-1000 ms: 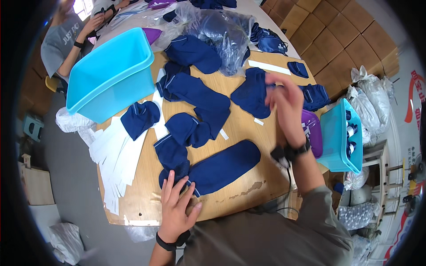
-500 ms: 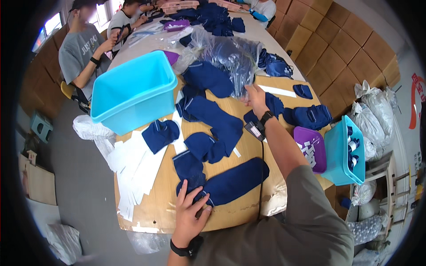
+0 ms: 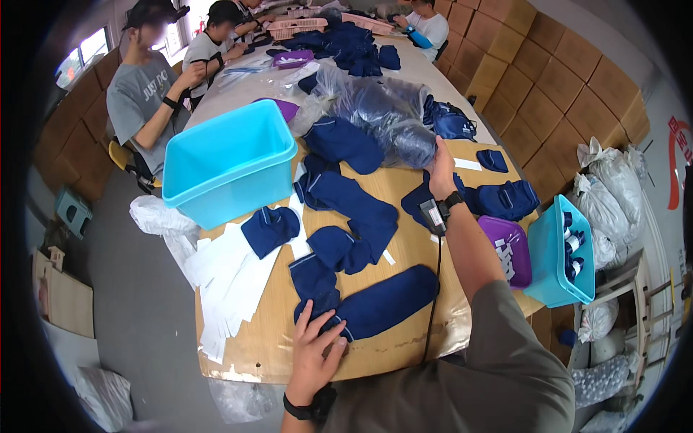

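Observation:
My left hand (image 3: pixel 317 353) lies with fingers spread on the cuff ends of navy sock-like cloth pieces near the table's front edge. One long piece (image 3: pixel 390 302), with a thin pale stripe by its cuff, stretches to the right from my fingertips. Farther forward, my right hand (image 3: pixel 442 173) grips the near right end of a clear plastic bag (image 3: pixel 379 108) holding dark blue goods; some of its fingers are hidden against the bag. More navy pieces (image 3: pixel 350 206) lie loosely between my hands and the blue tub.
An open light-blue tub (image 3: pixel 231 180) stands left, beside white paper strips (image 3: pixel 234 281). At right are a purple tray (image 3: pixel 505 249) with small white pieces and a blue bin (image 3: pixel 559 252) with banded navy rolls. A black cable (image 3: pixel 436 289) hangs from my right wrist. Co-workers sit farther along.
My right hand has moved slightly right and nearer, and the bag's near end has shifted right with it. The left hand stays on the cloth. The whole view has tilted slightly.

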